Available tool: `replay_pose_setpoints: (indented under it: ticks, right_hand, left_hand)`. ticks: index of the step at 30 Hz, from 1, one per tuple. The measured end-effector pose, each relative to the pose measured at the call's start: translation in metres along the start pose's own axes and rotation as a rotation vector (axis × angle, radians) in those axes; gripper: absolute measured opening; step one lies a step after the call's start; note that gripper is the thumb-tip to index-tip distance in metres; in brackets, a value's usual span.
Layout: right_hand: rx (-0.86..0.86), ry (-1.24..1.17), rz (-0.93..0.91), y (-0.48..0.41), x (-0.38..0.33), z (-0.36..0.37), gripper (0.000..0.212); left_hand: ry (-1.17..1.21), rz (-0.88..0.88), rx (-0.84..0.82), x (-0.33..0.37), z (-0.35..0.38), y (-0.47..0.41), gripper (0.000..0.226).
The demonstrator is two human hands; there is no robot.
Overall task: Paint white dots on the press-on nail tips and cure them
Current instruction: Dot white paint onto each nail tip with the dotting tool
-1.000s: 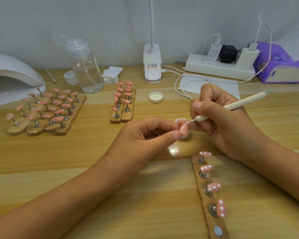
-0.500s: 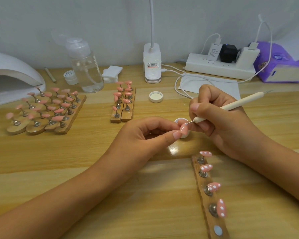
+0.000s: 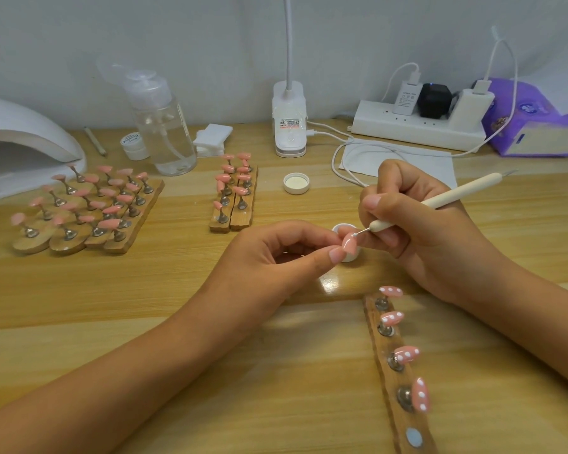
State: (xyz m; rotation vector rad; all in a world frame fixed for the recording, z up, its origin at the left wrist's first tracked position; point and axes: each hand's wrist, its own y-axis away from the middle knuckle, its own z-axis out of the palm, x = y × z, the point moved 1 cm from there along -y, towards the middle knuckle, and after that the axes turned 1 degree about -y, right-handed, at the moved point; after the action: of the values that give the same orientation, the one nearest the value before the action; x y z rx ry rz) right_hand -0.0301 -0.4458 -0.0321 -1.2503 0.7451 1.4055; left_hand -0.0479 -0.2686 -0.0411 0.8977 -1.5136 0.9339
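The pink almond-shaped press-on nail tip (image 3: pixel 349 244) sat pinched between the thumb and forefinger of the left hand (image 3: pixel 276 260), just above the middle of the pale wooden table (image 3: pixel 145 290). The right hand (image 3: pixel 420 234) gripped a white pen-like dotting tool (image 3: pixel 440 202) in curled fingers, its thin metal point touching the far end of the tip. Directly behind the tip stood a small round white pot (image 3: pixel 341 228), partly hidden. Near and to the right lay a long wooden strip holder (image 3: pixel 394 381) carrying four pink tips with white dots (image 3: pixel 406 354) on metal stands. Farther left stood two short wooden strips of plain pink tips (image 3: pixel 235 191), and well left of them a larger cluster of plain pink tips on stands (image 3: pixel 89 204). A white dome-shaped curing lamp (image 3: pixel 23 139) occupied the far left edge, and a white jar lid (image 3: pixel 296 183) lay upturned beyond the hands.
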Motion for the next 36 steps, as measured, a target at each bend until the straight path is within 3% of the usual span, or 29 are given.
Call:
replay_pose_setpoints:
  ticks: [36]
  right_hand:
    - [0.001, 0.007, 0.007, -0.0005, 0.0012, -0.0015, 0.025]
  left_hand:
    - [0.013, 0.02, -0.011, -0.001, -0.0001, -0.0007, 0.012]
